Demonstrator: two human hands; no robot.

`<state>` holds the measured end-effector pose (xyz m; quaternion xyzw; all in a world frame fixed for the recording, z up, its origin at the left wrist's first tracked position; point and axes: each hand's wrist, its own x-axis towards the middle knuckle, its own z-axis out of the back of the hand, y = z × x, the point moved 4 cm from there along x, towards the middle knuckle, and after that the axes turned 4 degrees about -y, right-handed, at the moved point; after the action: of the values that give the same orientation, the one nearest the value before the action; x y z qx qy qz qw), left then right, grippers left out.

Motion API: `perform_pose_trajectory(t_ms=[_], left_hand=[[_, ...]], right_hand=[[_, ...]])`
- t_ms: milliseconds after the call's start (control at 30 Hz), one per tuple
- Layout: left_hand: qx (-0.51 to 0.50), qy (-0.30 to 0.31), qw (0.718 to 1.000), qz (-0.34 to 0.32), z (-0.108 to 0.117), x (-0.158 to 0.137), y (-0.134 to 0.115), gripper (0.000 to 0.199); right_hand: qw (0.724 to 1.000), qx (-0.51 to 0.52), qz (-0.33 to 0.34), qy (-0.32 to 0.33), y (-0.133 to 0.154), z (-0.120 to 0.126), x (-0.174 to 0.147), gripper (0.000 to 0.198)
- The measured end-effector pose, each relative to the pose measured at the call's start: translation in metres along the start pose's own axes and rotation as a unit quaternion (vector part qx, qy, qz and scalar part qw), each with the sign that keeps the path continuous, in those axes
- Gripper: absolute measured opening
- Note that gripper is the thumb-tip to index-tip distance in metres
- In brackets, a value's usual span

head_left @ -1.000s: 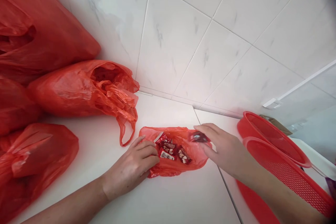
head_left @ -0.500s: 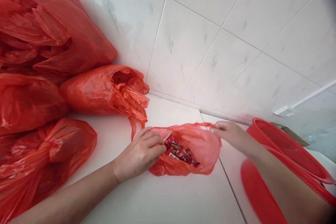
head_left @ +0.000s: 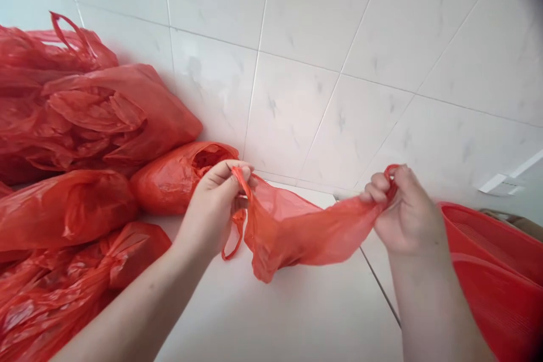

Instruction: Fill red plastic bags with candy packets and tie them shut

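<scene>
A thin red plastic bag (head_left: 305, 235) is stretched between my two hands above the white tabletop (head_left: 275, 322). My left hand (head_left: 218, 198) pinches one of its handles between thumb and fingers. At the other end, my right hand (head_left: 401, 203) has its fingers curled round the opposite handle. The bag's mouth sags in the middle, and its side wall hides whatever lies inside. Just behind my left hand rests another red bag (head_left: 169, 175), lying on its side, with a loose handle hanging down near my wrist.
Several filled red plastic bags (head_left: 97, 119) are heaped along the left side. Red plastic baskets (head_left: 496, 288) stand at the right, beyond a seam in the tabletop. A white tiled wall (head_left: 297, 107) rises behind, with a white socket (head_left: 503, 185) at the right.
Both hands have taken hold of the bag's handles and lifted them, pulling the bag taut. The small red packets seen inside before are now hidden. The view has tilted upward.
</scene>
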<state>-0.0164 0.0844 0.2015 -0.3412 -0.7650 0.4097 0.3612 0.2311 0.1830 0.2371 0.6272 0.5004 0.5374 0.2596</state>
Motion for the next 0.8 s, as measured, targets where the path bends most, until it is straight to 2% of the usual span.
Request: perform_pose_trajectory(t_ms=[67,167,233,267,367,400,433,500,533,600,700,800], left_hand=[[-0.03,0.016,0.999,0.022,-0.009,-0.007,0.006,0.01],[0.0,0.044,0.999,-0.005,-0.02,-0.019,0.01,0.013],[0.079,0.055,0.994,-0.058,-0.026,-0.026,0.006,0.013],[0.134,0.053,0.985,-0.097,-0.029,-0.03,0.003,0.011],[0.277,0.047,0.934,-0.221,-0.036,-0.039,-0.009,0.004],[0.297,0.057,0.922,-0.241,-0.038,-0.042,-0.01,0.007],[0.302,0.078,0.918,-0.245,-0.041,-0.044,-0.011,0.009],[0.284,0.136,0.919,-0.236,-0.045,-0.047,-0.008,0.009],[0.277,0.154,0.918,-0.239,-0.046,-0.048,-0.006,0.01],[0.293,0.166,0.902,-0.271,-0.047,-0.05,-0.003,0.02],[0.378,0.178,0.85,-0.32,-0.048,-0.052,0.006,0.028],[0.447,0.208,0.803,-0.334,-0.048,-0.052,0.018,0.021]], right_hand=[[0.999,0.041,-0.028,0.019,-0.013,-0.008,-0.017,0.031],[0.998,0.011,-0.051,0.031,-0.02,-0.021,-0.043,0.039],[0.994,-0.053,-0.081,0.053,-0.022,-0.028,-0.058,0.036],[0.988,-0.085,-0.104,0.08,-0.023,-0.033,-0.064,0.042],[0.951,-0.13,-0.193,0.205,-0.03,-0.048,-0.08,0.075],[0.937,-0.124,-0.215,0.247,-0.033,-0.053,-0.083,0.077],[0.924,-0.115,-0.225,0.285,-0.035,-0.057,-0.085,0.067],[0.912,-0.114,-0.216,0.331,-0.04,-0.063,-0.083,0.027],[0.913,-0.123,-0.207,0.329,-0.043,-0.063,-0.079,0.016],[0.925,-0.15,-0.203,0.284,-0.05,-0.06,-0.072,0.033],[0.94,-0.161,-0.214,0.213,-0.058,-0.052,-0.065,0.043],[0.946,-0.149,-0.21,0.195,-0.06,-0.049,-0.065,0.047]])
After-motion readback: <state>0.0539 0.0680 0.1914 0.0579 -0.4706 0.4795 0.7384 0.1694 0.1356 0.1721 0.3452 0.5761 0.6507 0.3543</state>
